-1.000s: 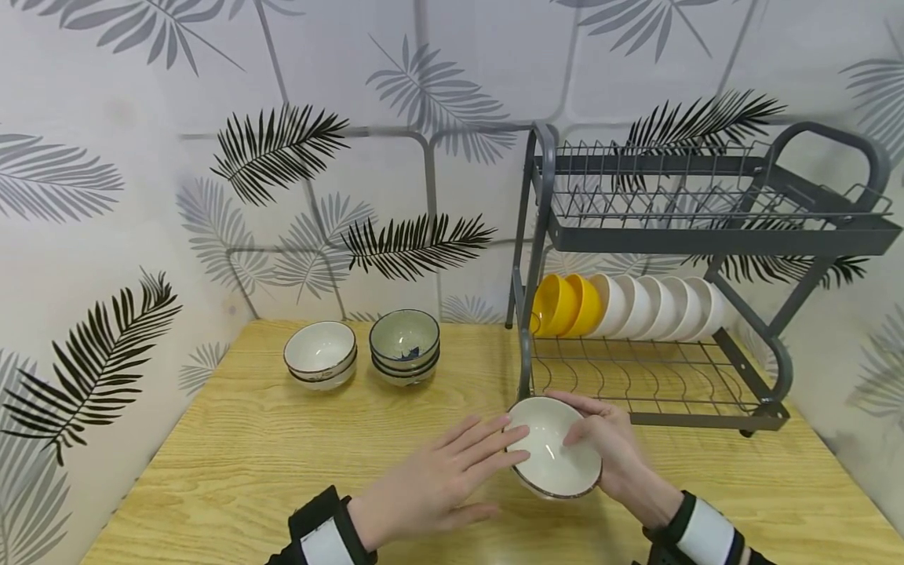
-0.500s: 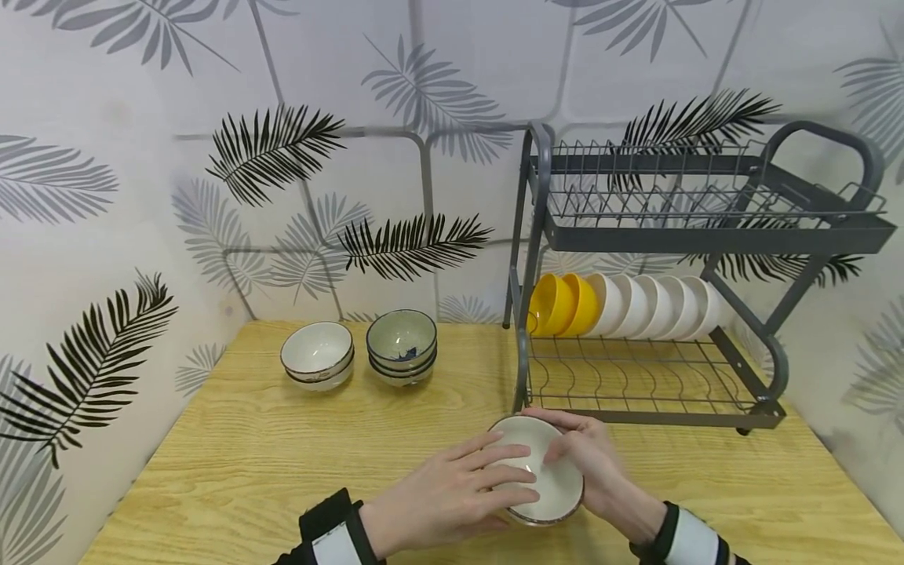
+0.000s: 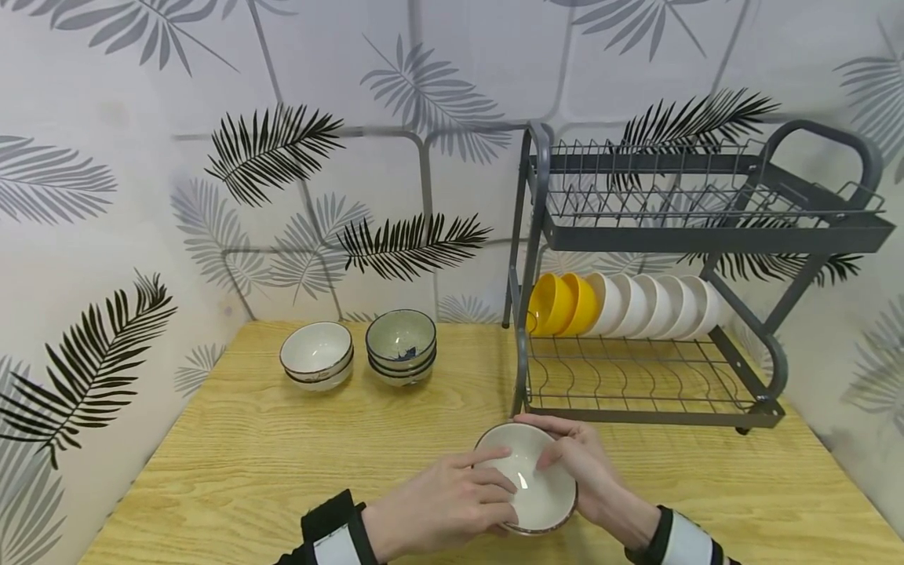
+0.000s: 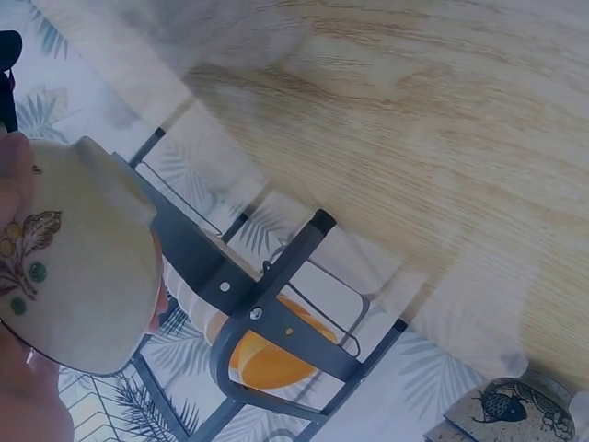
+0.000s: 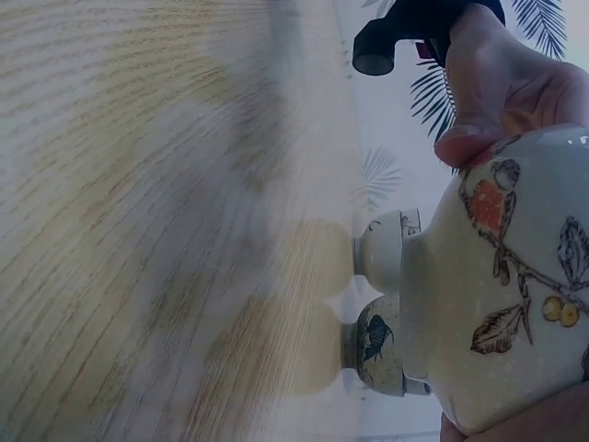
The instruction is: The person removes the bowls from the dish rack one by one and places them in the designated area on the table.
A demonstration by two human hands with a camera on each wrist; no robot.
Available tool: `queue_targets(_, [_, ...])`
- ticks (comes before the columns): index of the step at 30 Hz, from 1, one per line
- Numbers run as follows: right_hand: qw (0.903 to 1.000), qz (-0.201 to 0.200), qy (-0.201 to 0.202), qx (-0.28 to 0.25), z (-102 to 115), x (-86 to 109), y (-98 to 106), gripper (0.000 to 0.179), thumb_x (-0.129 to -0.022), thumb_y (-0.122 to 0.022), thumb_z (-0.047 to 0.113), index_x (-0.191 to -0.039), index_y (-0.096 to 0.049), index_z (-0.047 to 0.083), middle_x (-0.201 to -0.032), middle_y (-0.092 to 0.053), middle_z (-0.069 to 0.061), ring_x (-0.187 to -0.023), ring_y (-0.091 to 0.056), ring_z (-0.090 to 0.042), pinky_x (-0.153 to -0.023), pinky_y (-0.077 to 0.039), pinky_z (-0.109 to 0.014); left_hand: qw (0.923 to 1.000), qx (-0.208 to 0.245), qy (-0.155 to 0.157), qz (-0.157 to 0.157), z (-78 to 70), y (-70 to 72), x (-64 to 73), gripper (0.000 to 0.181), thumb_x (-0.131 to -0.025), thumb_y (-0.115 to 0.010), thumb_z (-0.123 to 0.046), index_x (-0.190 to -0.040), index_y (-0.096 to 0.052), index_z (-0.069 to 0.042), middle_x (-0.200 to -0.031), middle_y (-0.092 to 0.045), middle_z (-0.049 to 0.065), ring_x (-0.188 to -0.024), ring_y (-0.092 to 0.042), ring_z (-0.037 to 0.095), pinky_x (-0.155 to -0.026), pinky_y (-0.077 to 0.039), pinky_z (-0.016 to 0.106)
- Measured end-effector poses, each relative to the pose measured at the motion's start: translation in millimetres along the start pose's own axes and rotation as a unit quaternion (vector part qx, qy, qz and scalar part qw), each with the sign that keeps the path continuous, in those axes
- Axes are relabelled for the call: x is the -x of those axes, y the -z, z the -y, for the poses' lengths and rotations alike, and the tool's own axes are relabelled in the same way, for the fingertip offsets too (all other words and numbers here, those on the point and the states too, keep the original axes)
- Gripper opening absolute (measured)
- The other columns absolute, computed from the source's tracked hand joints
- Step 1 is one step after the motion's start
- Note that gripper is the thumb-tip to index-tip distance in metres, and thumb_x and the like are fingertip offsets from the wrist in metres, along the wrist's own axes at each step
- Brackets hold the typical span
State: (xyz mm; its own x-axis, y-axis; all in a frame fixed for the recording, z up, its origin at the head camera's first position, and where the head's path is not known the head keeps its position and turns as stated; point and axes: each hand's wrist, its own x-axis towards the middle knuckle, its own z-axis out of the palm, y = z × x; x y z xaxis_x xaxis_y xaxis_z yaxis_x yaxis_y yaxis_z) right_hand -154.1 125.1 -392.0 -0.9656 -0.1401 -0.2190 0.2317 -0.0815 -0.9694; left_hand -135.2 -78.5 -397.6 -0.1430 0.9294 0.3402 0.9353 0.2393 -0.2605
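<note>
Now I hold the round, dark-rimmed cream ceramic bowl [image 3: 545, 499] above the yellow wood-grain table [image 3: 282, 463], before the dark-grey metal rack [image 3: 706, 238], left hand [image 3: 452, 498] and right hand [image 3: 586, 475] gripping opposite sides, a two-handed steadying step, I judge, whose next move calls for even pressure

My bare left hand [image 3: 462, 496] extends from the lower left, its back turned up, the fingers [image 3: 489, 456] slightly spread and bent, their tips pointing toward my right. From the right wrist I see my left thumb [image 5: 465, 143] pressing from the outer side, opposite those fingers, in a pinch. My bare right hand [image 3: 585, 471] extends from the lower right, gripping too, its thumb [image 3: 554, 453] laid inward across from its fingers. My two hands face each other, near but apart. Black-and-white cuffs [image 3: 690, 541] circle both my wrists.
</note>
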Motion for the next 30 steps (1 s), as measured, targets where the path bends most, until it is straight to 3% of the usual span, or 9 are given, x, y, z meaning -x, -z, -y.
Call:
queue_targets(5, [0.9997, -0.004, -0.001, 0.026, -0.3, -0.9, 0.1, 0.061, -0.065, -0.054, -0.018, -0.124, -0.062, -0.004, -0.119, -0.066, -0.012, -0.093, -0.063, -0.024, -0.064, -0.056, -0.030, 0.9998, -0.005, 0.011, 0.016, -3.1, 2.1, 0.8, 0.013, -0.090, -0.062, -0.035, -0.089, -0.069, -0.024, -0.084, -0.069, -0.015, -0.088, -0.063, 0.000, -0.110, -0.035, 0.026])
queue_targets(10, [0.9988, 0.034, 0.019, 0.030, 0.2, 0.1, 2.3, 0.056, -0.071, -0.056, -0.015, -0.124, -0.064, 0.000, -0.121, -0.066, -0.011, -0.102, -0.061, -0.026, -0.073, -0.055, -0.031, 0.9997, -0.019, 0.013, 0.004, -3.9, 2.9, 3.5, 0.013, -0.090, -0.062, -0.036, -0.084, -0.066, -0.025, -0.075, -0.066, -0.016, -0.075, -0.062, -0.001, -0.086, -0.051, 0.019])
queue_targets(14, [0.9941, 0.096, 0.047, 0.018, 1.9, 1.4, 5.7, 0.051, -0.081, -0.056, -0.010, -0.132, -0.055, -0.002, -0.131, -0.059, -0.014, -0.116, -0.054, -0.027, -0.083, -0.053, -0.029, 0.9996, -0.019, 0.019, 0.000, -2.2, 4.9, 6.1, 0.014, -0.088, -0.064, -0.036, -0.082, -0.066, -0.024, -0.073, -0.065, -0.016, -0.070, -0.061, -0.001, -0.075, -0.052, 0.018])
queue_targets(19, [0.9822, 0.164, 0.092, 0.008, 5.1, 2.8, 10.6, 0.049, -0.094, -0.052, 0.001, -0.141, -0.040, -0.007, -0.144, -0.043, -0.021, -0.132, -0.038, -0.027, -0.094, -0.047, -0.022, 0.9993, -0.004, 0.037, 0.005, 1.0, 9.2, 10.7, 0.013, -0.089, -0.064, -0.034, -0.084, -0.068, -0.023, -0.074, -0.066, -0.016, -0.068, -0.060, 0.000, -0.070, -0.052, 0.018])
queue_targets(23, [0.9765, 0.177, 0.121, 0.019, 7.1, 4.1, 15.1, 0.046, -0.098, -0.048, 0.006, -0.141, -0.038, -0.009, -0.146, -0.040, -0.023, -0.135, -0.034, -0.027, -0.097, -0.043, -0.017, 0.9988, -0.003, 0.049, -0.003, 5.1, 12.3, 15.9, 0.014, -0.089, -0.064, -0.034, -0.083, -0.068, -0.022, -0.075, -0.068, -0.015, -0.065, -0.057, 0.001, -0.070, -0.052, 0.019])
queue_targets(30, [0.9638, 0.212, 0.160, 0.023, 7.1, 4.7, 28.7, 0.045, -0.103, -0.039, 0.010, -0.143, -0.032, -0.011, -0.146, -0.043, -0.012, -0.134, -0.037, -0.019, -0.103, -0.038, -0.017, 0.9966, -0.029, 0.068, -0.036, 15.1, 17.3, 28.4, 0.017, -0.084, -0.069, -0.034, -0.077, -0.062, -0.020, -0.067, -0.065, -0.015, -0.059, -0.055, 0.003, -0.064, -0.051, 0.020])
